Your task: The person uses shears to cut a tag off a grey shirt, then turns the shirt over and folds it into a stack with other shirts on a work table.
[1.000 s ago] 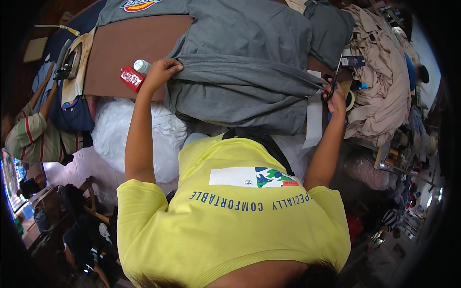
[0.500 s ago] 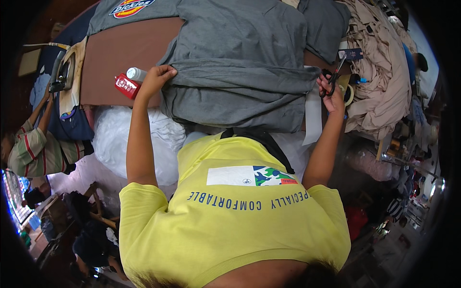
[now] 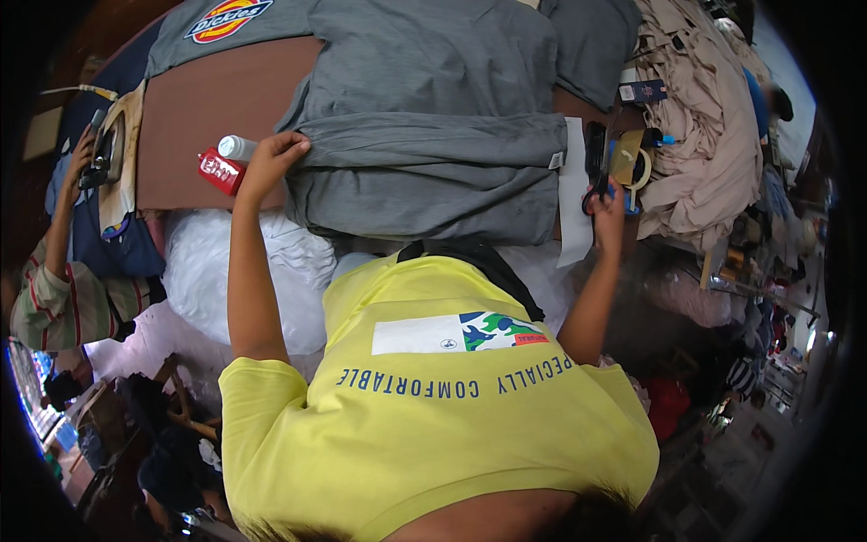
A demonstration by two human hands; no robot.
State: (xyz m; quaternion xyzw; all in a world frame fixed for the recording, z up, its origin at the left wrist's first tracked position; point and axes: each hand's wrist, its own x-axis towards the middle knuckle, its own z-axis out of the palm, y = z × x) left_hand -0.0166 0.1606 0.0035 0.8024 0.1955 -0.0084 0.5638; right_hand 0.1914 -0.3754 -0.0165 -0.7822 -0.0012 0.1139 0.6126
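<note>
A grey shirt (image 3: 433, 81) lies across the table with its near part folded over in a band. My left hand (image 3: 278, 155) pinches the left end of that folded band between thumb and fingers. At the band's right end a small white label (image 3: 555, 161) shows. To the right of the shirt, my right hand (image 3: 609, 217) is closed on the black handles of the scissors (image 3: 589, 200), low beside a strip of white paper (image 3: 573, 212). The scissors' blades are hard to make out. A black object (image 3: 595, 149) lies just beyond that hand.
A red bottle (image 3: 219, 172) and a white bottle (image 3: 237, 148) lie left of my left hand. Tape rolls (image 3: 639, 170) sit at the right, beside heaped beige cloth (image 3: 700, 117). At the far left a person's hand holds an iron (image 3: 107, 158). White plastic bundles (image 3: 244, 271) bulge below the table.
My right hand has come down and away from the shirt's right end with the scissors, uncovering the white label. My left hand keeps its pinch. The view has shifted slightly.
</note>
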